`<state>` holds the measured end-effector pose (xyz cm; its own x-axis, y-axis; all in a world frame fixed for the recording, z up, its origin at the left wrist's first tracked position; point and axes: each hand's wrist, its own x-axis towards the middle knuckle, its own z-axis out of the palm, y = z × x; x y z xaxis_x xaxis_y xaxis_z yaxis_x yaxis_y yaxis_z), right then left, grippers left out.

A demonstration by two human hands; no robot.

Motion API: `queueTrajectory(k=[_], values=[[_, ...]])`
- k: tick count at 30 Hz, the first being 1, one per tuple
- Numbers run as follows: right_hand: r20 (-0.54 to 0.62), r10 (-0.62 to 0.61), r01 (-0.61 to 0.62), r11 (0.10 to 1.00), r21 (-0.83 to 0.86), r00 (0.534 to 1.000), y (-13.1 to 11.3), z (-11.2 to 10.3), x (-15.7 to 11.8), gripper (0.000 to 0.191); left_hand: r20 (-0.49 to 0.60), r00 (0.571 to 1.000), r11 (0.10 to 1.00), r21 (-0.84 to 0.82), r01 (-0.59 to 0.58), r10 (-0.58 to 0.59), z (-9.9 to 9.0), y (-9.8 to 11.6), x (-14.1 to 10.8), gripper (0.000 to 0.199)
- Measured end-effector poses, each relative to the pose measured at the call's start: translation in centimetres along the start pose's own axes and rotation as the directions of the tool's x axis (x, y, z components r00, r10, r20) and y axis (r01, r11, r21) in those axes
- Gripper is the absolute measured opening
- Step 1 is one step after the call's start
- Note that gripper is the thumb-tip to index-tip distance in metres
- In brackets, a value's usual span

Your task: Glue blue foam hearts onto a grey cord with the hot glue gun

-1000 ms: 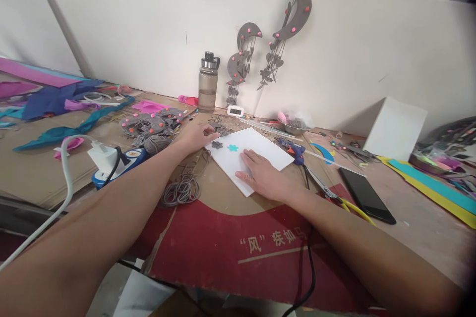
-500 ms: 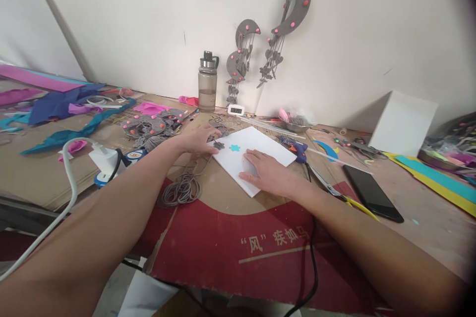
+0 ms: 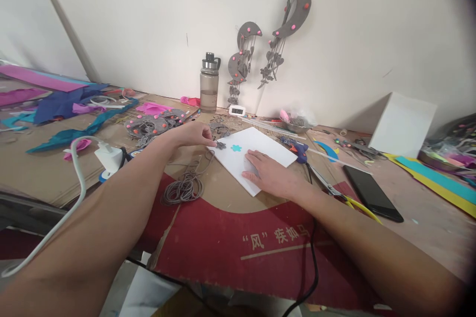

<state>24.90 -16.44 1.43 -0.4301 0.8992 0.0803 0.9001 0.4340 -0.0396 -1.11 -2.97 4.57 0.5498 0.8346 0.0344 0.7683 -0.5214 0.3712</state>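
Observation:
My left hand [image 3: 195, 134] is closed in a pinch at the left corner of a white board [image 3: 256, 139]. Its fingertips are right beside a small grey flower-shaped piece [image 3: 220, 145]; what lies between them is too small to tell. Thin grey cord [image 3: 183, 188] lies in a loose coil on the cardboard, and a strand runs up toward those fingertips. A turquoise flower shape [image 3: 236, 148] lies flat on the board. With fingers stretched out, my right hand [image 3: 265, 171] rests on the board's right part and holds nothing.
Right of the board are a glue gun [image 3: 299, 151], scissors [image 3: 330, 189] and a phone [image 3: 372, 193]. A bottle [image 3: 209, 84] and a small clock [image 3: 237, 110] stand behind. Grey moon hangings [image 3: 297, 12] hang on the wall. A white charger [image 3: 108, 156] with cable is at left.
My left hand has gone from spread fingers over the grey flower piece to a pinch at its left side. My right hand stays flat on the board.

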Motion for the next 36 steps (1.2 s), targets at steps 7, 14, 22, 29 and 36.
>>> queueTrajectory(k=[7, 14, 22, 29, 36], values=[[-0.016, 0.006, -0.007, 0.999, -0.046, 1.000, -0.6, 0.1, -0.1, 0.067, 0.204, 0.978, 0.998, 0.052, 0.039, -0.049, -0.2, 2.1, -1.0, 0.015], [-0.013, 0.020, -0.021, 0.999, -0.049, 1.000, -0.5, 0.5, -0.2, 0.069, 0.105, 0.972, 0.956, 0.229, 0.184, -0.212, -0.5, 1.8, -1.2, 0.009], [-0.020, 0.027, -0.027, 0.999, -0.028, 0.999, -0.5, 0.6, -0.1, 0.068, -0.270, 0.885, 0.844, 0.291, 0.450, -0.379, -1.2, 0.3, -1.2, 0.041], [0.002, -0.013, 0.013, 1.000, 0.015, 1.000, -0.4, -0.8, 0.2, 0.057, -0.249, 0.862, 0.834, 0.243, 0.496, -0.441, -1.6, 2.1, -1.7, 0.034], [-0.105, 0.164, -0.147, 0.977, 0.152, 0.981, 0.0, -2.0, 3.4, 0.040, -0.443, 0.878, 0.967, 0.083, 0.242, -0.182, -0.9, 2.4, -1.1, 0.024]])
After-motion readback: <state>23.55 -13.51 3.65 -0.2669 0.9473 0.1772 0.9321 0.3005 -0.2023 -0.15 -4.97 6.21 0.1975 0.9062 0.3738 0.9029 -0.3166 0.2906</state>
